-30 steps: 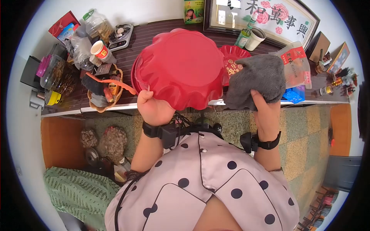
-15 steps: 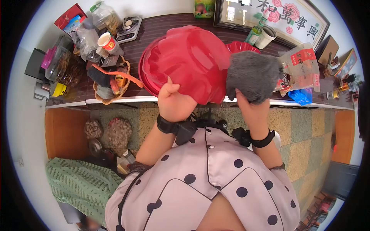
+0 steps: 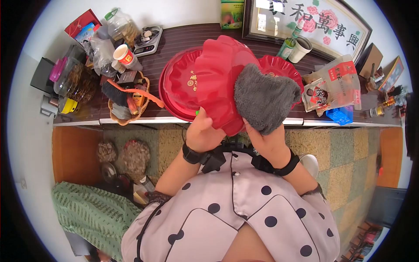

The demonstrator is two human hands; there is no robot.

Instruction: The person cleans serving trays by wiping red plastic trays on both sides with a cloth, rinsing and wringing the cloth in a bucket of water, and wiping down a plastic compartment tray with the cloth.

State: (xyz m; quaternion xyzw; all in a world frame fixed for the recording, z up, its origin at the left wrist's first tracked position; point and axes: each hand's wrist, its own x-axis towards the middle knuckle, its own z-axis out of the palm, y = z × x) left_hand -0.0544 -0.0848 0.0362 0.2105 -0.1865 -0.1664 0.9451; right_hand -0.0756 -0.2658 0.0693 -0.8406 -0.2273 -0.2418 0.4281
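Note:
My left hand (image 3: 204, 133) grips the lower edge of a glossy red scalloped plastic dish (image 3: 218, 72), which is tilted up on its side above the table's front edge. A fluffy grey cloth (image 3: 266, 97) is in my right hand (image 3: 269, 146), draped over the fingers and held against the dish's right side. Behind the dish, on the table, sits a round red tray (image 3: 181, 72) with gold markings, partly covered by it. Another red scalloped dish (image 3: 283, 67) lies to the right, half hidden by the cloth.
On the left stand a wicker basket (image 3: 146, 98) with an orange-handled brush (image 3: 148, 94), a paper cup (image 3: 123, 53), jars and a small scale (image 3: 147, 47). To the right are a food bag (image 3: 338, 85), a blue box (image 3: 340, 115), a green bottle (image 3: 286, 47) and a white cup (image 3: 300, 49).
The held dish has turned from broad side up to more edge-on. My right hand and the cloth have moved left and lower, uncovering more of the dish at right.

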